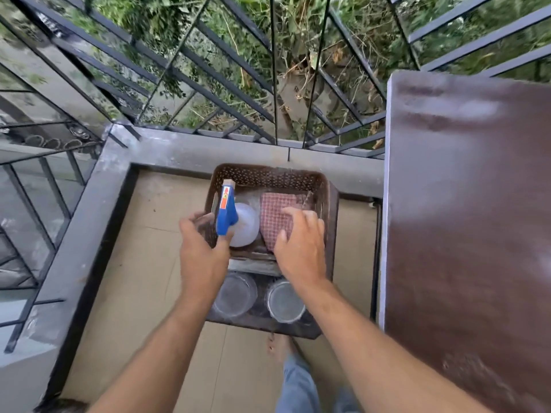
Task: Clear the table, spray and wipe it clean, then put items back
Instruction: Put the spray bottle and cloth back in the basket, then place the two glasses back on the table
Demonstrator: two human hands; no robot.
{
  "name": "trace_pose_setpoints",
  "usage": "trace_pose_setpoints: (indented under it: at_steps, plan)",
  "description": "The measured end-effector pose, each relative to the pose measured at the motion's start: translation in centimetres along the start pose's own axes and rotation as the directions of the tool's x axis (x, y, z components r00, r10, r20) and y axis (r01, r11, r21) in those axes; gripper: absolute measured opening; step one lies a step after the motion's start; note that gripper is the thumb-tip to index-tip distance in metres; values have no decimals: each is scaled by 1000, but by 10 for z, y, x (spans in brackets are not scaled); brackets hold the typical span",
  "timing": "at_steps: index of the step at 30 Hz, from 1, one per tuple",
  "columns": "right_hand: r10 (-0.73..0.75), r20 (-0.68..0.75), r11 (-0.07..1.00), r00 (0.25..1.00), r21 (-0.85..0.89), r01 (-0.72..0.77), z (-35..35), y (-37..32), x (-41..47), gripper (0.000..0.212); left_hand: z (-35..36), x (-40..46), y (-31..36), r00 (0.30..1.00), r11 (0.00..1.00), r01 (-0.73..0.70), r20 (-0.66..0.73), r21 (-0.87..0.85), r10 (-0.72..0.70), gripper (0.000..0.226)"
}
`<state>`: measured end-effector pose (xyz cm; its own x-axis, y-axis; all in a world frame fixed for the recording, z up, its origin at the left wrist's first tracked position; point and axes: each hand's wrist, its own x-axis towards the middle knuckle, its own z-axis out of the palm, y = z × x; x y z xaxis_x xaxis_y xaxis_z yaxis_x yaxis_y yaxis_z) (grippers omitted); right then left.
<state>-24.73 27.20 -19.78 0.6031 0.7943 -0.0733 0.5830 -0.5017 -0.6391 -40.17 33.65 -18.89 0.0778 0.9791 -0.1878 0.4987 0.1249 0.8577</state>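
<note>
A brown perforated basket (268, 174) sits on a low dark stool, holding a white spray bottle (246, 225) with a blue trigger head and a red checked cloth (275, 216). My left hand (201, 248) is at the bottle's blue trigger, fingers curled around it. Over the cloth lies my right hand (301, 245), fingers spread and touching it. Two clear glass bowls (234, 293) (284, 301) stand on the stool just in front of the basket, under my wrists. The dark brown table (471, 204) fills the right side, its top bare with pale smears.
A grey parapet (190, 150) with a black metal railing (274, 70) borders the balcony ahead and to the left. Beige floor tiles (143, 263) surround the stool. My bare foot (277, 347) and jeans leg show below the stool.
</note>
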Motion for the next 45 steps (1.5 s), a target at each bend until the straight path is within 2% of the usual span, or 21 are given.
trace_pose_setpoints:
  at_steps: [8,12,15,18,22,26,29,34,40,45]
  plan:
    - [58,-52,988,997,144,-50,-12,7,-40,38,-5,-68,-4,997,997,-63,-49,46,65,37]
    - [122,-145,973,982,212,-90,-18,17,-60,36,-15,-83,-10,995,991,-91,-24,101,94,37]
    - [201,-223,954,954,266,-139,-16,25,-79,30,-20,-92,-19,991,979,-120,85,166,107,48]
    - [277,-292,915,916,371,-158,-7,33,-105,27,-21,-101,-39,987,978,-90,148,187,63,76]
    - [338,-178,875,924,421,-239,11,41,-139,59,-17,-109,-67,989,996,27,144,79,-38,105]
    - [323,13,869,946,393,-302,24,46,-154,99,-6,-112,-90,990,995,92,115,-37,-88,108]
    - [319,100,856,942,396,-332,29,50,-150,112,1,-111,-102,988,993,105,117,-46,-99,110]
    - [312,151,844,938,409,-347,36,59,-138,117,4,-102,-110,986,992,130,108,7,-130,122]
    - [282,63,866,957,413,-282,38,61,-138,94,5,-96,-113,993,994,90,77,58,-94,94]
    - [279,8,863,960,436,-254,23,48,-136,87,-1,-108,-99,996,997,53,66,57,-56,90]
